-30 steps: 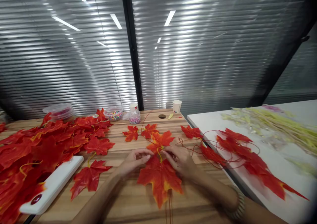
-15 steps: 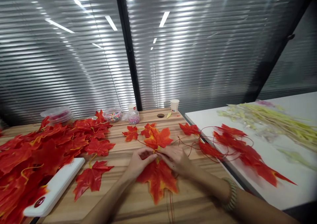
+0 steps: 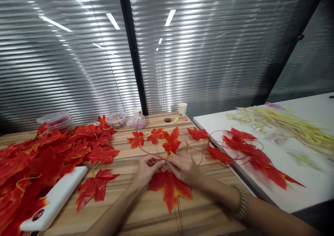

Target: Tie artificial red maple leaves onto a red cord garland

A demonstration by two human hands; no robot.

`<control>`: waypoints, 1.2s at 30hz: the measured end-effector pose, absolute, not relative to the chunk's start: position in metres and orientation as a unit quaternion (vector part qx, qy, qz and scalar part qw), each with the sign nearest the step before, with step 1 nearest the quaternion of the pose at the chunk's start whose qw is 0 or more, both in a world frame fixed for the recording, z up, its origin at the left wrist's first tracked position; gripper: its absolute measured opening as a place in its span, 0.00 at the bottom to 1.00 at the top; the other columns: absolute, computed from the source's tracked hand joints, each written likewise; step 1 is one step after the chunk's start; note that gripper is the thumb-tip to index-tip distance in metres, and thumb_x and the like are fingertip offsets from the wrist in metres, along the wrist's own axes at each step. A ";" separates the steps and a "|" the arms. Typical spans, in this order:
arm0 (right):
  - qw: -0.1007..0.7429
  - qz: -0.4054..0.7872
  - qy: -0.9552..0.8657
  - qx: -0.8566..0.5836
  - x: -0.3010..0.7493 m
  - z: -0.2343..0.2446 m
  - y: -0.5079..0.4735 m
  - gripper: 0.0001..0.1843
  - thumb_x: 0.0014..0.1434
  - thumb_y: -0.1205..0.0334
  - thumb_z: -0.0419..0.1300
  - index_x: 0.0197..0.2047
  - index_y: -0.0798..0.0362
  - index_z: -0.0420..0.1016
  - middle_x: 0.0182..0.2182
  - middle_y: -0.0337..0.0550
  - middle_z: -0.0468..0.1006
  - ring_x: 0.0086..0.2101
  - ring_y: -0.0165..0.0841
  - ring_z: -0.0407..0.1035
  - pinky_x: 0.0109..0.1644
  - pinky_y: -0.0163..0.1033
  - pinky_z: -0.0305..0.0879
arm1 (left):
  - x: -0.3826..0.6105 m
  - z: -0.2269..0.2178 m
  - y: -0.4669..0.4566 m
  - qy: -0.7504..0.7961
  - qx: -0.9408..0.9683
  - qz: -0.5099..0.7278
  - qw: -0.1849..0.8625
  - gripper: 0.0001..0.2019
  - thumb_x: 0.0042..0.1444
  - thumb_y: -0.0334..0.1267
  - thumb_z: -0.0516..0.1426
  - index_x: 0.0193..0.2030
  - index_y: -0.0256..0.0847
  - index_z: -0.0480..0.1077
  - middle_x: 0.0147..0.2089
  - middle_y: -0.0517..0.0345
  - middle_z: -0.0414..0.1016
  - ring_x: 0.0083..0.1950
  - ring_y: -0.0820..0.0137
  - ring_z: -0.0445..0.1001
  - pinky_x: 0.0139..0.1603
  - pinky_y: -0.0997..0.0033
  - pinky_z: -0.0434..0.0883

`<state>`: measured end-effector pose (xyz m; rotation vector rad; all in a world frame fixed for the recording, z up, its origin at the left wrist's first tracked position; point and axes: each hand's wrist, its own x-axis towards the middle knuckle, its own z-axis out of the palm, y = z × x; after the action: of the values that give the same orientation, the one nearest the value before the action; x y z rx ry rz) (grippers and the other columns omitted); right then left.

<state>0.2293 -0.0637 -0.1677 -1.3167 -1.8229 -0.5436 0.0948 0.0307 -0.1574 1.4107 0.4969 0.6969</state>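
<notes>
Large leaf (image 3: 169,190): flat on the wooden table (image 3: 146,215), near its front edge, top lobes tucked under both hands. Just above it, raised leaf (image 3: 171,142), tilted up on a yellow stem. Red cord (image 3: 200,149) trails off to the right from the same spot. Left hand (image 3: 147,170) and right hand (image 3: 184,168): fingertips touching, both closed in a pinch on the raised leaf's stem. Cannot tell whether the cord is gripped too.

Risks, as a judgement:
- May lose the thin stem from so small a pinch, dropping the raised leaf flat.
- May snag or knot the cord, which lies in loose loops across the seam onto the white table (image 3: 308,190).
- May drag the strung leaves (image 3: 250,156) off that table with a hard pull.
- May crease the large leaf under the hands.

Counts:
- Two hands, with one bracelet (image 3: 241,206) on the right wrist.
- Two small leaves (image 3: 136,138) beside the raised one.
- One loose leaf (image 3: 95,187) left of the forearm, next to one white box (image 3: 54,197).
- Leaf pile (image 3: 39,156) at far left: too overlapped to count.
- At least four leaves on the cord.
- Along the back edge: two paper cups (image 3: 182,108), three bead containers (image 3: 118,119), one cable hole (image 3: 167,120).
- Yellow-green stems (image 3: 284,128): one blurred heap, uncounted.
</notes>
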 end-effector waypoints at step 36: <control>0.340 -0.192 -0.691 -0.608 0.258 -0.146 -0.067 0.08 0.59 0.64 0.53 0.32 0.55 0.71 0.28 0.43 0.74 0.32 0.34 0.64 0.35 0.38 0.56 | 0.076 -0.142 0.072 0.273 0.562 0.434 0.649 0.10 0.41 0.39 0.63 0.29 0.36 0.72 0.22 0.63 0.69 0.23 0.78 0.65 0.26 0.79 0.63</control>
<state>0.2583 -0.0670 -0.1464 -1.5827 -1.7991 -0.4988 0.0764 0.0721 -0.1423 1.2768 0.6206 0.9863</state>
